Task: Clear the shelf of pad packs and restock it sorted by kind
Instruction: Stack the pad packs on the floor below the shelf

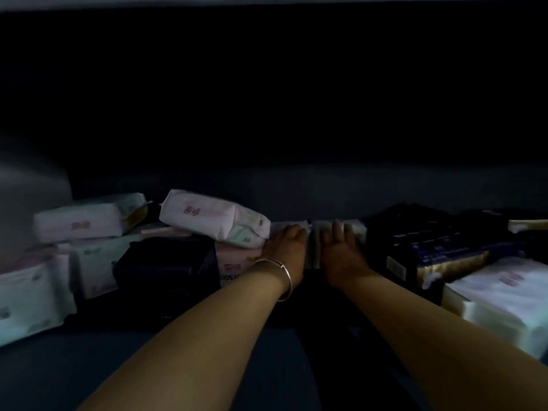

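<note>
Both forearms are being extended into a dim shelf (296, 185), the hands lying close together near the middle of the view. The left hand (284, 247), a thin metal bangle (281, 271) worn at its wrist, is being laid palm-down on a pale pad pack (289, 226) at the back; its fingers are seen stretched forward over the pack's top, only slightly bent. The right hand (341, 250) is being laid alongside on a grey-green pack (353, 229), fingers straight and spread lightly. Whether either thumb is being hooked round a pack edge cannot be told; lighting is poor and the near sides are hidden by the hands. The two packs are being recorded as touching or nearly so, end to end. To the left, a pink-and-white pad pack (207, 215) is lying tilted on top of a green-tinted pack (246, 237) and a pink pack (234, 262) with printed lettering, just beside the left hand. Further left, another white-pink pack (80, 223) is resting on a stack of pale green packs (92, 262), with a dark pack (166, 265) between the stacks. At the far left edge a large pale pack (26, 298) is standing nearer the camera. To the right of the right hand, dark blue-black packs (430, 247) are lying flat, one with a gold-coloured end (450, 264); white packs (504, 295) are lying in front of them at the right edge.
</note>
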